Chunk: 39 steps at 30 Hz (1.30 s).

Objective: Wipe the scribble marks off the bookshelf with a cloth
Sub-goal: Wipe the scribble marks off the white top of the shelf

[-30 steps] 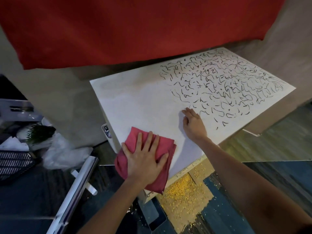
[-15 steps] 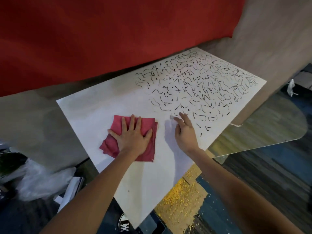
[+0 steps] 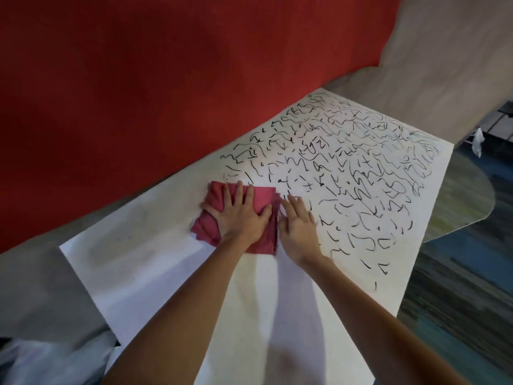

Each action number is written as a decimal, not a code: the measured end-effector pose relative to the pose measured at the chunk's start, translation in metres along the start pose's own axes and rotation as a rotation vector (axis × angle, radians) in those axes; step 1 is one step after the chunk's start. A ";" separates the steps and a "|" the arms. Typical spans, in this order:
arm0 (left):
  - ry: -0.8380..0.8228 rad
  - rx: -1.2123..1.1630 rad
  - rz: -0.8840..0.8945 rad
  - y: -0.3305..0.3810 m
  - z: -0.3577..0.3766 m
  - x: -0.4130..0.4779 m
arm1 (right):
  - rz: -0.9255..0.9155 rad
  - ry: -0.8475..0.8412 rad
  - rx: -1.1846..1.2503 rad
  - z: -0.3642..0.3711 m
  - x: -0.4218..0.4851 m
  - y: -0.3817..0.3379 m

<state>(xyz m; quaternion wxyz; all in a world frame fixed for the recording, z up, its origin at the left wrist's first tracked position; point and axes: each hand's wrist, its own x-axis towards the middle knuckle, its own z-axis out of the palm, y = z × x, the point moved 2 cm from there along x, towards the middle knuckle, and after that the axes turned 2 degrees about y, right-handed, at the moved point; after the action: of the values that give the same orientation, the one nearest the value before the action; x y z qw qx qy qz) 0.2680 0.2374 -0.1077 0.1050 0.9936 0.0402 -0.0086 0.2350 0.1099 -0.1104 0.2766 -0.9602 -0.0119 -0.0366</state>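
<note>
The white bookshelf panel (image 3: 144, 273) lies flat and fills the middle of the view. Black scribble marks (image 3: 347, 173) cover its far right half; the near left half is bare white. A folded red cloth (image 3: 263, 201) rests at the left edge of the scribbles. My left hand (image 3: 241, 218) presses flat on the cloth with fingers spread. My right hand (image 3: 298, 226) lies flat on the panel just right of the cloth, fingers together, touching its edge and holding nothing.
A red wall covering (image 3: 166, 79) rises behind the panel, with a grey strip (image 3: 430, 51) along its base and right side. Blue-green carpet (image 3: 458, 301) lies to the right. A pale plastic bag (image 3: 55, 362) sits at the lower left.
My left hand has slid the cloth away from the near edge to the border of the scribbled area. My right hand stays beside it. The view has shifted closer.
</note>
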 end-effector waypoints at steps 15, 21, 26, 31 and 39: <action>-0.082 -0.017 0.061 -0.032 -0.013 0.083 | -0.010 -0.031 -0.259 0.011 0.005 0.001; -0.065 0.120 0.181 -0.091 -0.016 -0.023 | -0.017 -0.026 -0.265 0.010 0.002 0.001; -0.056 0.022 -0.020 -0.120 -0.029 0.031 | -0.021 -0.013 -0.263 0.009 0.003 0.001; -0.070 0.040 0.029 -0.129 -0.028 0.001 | -0.014 -0.026 -0.253 0.007 0.001 -0.002; -0.104 0.101 0.040 -0.210 -0.048 -0.081 | 0.003 -0.025 -0.259 0.006 -0.004 -0.006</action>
<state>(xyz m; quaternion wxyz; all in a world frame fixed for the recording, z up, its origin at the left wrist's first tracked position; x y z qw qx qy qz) 0.1704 0.4457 -0.1028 0.0570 0.9965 0.0145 -0.0600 0.2311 0.1181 -0.1123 0.1503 -0.9883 -0.0090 -0.0253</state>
